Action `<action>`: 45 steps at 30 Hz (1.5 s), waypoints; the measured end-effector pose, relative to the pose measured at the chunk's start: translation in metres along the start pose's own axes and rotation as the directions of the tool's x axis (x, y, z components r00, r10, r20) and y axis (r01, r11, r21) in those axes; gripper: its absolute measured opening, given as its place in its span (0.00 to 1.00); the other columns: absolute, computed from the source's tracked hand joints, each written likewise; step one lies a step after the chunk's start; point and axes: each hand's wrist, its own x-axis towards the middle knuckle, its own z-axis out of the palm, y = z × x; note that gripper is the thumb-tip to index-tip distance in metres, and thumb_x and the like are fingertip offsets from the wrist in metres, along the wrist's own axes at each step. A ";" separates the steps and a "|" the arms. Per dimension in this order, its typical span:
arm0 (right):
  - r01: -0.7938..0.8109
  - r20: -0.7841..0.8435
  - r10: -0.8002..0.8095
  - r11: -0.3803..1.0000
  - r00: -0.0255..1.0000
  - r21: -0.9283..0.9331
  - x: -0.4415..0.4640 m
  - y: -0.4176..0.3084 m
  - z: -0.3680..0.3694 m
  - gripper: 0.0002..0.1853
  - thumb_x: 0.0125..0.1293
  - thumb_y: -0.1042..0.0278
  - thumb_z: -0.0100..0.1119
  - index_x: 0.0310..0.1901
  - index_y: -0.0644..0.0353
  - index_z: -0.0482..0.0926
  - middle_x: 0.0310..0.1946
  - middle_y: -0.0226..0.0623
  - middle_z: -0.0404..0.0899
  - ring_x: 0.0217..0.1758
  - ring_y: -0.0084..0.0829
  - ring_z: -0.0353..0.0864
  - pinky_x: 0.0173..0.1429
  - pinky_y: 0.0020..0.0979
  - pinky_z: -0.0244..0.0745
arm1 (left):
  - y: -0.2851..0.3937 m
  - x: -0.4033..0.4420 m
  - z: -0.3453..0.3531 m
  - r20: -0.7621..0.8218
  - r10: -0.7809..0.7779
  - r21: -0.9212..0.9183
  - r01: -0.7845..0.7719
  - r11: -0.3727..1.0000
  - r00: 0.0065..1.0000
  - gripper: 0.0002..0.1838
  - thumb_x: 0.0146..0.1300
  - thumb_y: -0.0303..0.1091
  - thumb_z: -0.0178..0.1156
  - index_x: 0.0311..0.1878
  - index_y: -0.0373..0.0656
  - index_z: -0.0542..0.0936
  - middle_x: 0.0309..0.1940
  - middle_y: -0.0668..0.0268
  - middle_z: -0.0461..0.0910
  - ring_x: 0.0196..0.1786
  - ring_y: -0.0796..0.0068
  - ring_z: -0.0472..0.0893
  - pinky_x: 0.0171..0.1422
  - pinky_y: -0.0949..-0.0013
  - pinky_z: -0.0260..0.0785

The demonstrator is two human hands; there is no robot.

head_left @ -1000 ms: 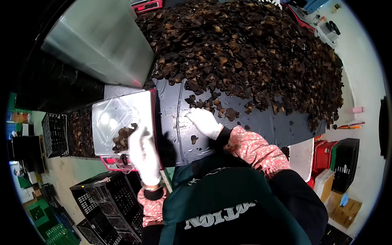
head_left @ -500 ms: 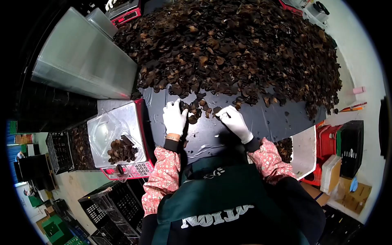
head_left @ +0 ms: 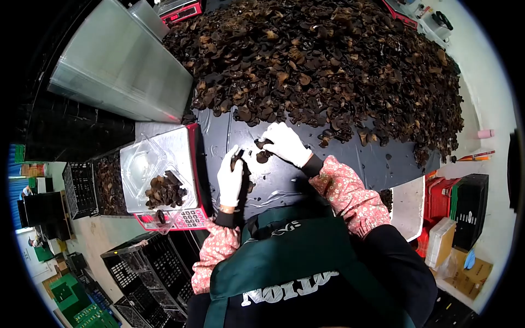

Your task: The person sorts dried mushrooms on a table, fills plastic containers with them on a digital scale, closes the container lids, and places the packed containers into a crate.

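Note:
Both my hands wear white gloves over the dark table cover (head_left: 279, 186). My left hand (head_left: 230, 179) has its fingers closed around dark wood ear mushrooms (head_left: 237, 159). To its right, my right hand (head_left: 286, 144) pinches more wood ear mushrooms (head_left: 263, 157) between thumb and fingers. Beyond the hands spreads a large heap of brown-black wood ear mushrooms (head_left: 328, 65). On the left a scale (head_left: 192, 164) with a red edge carries a clear plastic container (head_left: 136, 177), and a clump of mushrooms (head_left: 165, 189) lies in it.
Tall stacks of clear plastic containers (head_left: 123, 65) stand behind the scale. Another red scale (head_left: 183, 12) is at the far left. Black crates (head_left: 158, 268) sit low on the left. A white bin (head_left: 409, 210) and red crates (head_left: 437, 199) are on the right.
My right hand has moved left, closer to my left hand, which has drawn slightly nearer to me. The loose mushrooms between them are now mostly gathered at my fingers. The view has shifted slightly.

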 end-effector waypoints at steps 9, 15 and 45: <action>0.152 -0.165 -0.152 0.988 0.974 -0.016 -0.067 -0.012 -0.001 0.10 0.53 0.67 0.71 0.37 0.55 0.84 0.41 0.32 0.80 0.50 0.39 0.76 0.57 0.39 0.69 | -0.014 -0.059 -0.024 0.018 0.207 0.318 -0.202 0.926 0.978 0.11 0.64 0.29 0.65 0.45 0.38 0.74 0.42 0.56 0.74 0.38 0.57 0.78 0.47 0.63 0.72; 0.119 -0.205 -0.133 0.990 0.970 -0.080 -0.062 -0.036 0.006 0.27 0.54 0.50 0.70 0.54 0.51 0.81 0.52 0.33 0.79 0.62 0.39 0.72 0.66 0.42 0.64 | -0.003 -0.058 -0.006 0.151 0.182 0.586 -0.237 0.775 0.972 0.31 0.62 0.39 0.69 0.65 0.40 0.69 0.54 0.55 0.74 0.49 0.51 0.81 0.50 0.60 0.76; -0.146 0.177 -0.013 0.511 0.984 0.847 0.064 -0.202 -0.009 0.12 0.66 0.63 0.66 0.45 0.63 0.83 0.35 0.35 0.84 0.38 0.22 0.82 0.44 0.26 0.77 | 0.103 -0.079 -0.143 -0.596 -0.030 -0.260 -0.158 0.953 0.802 0.09 0.74 0.29 0.53 0.52 0.39 0.78 0.39 0.66 0.81 0.33 0.79 0.78 0.40 0.74 0.74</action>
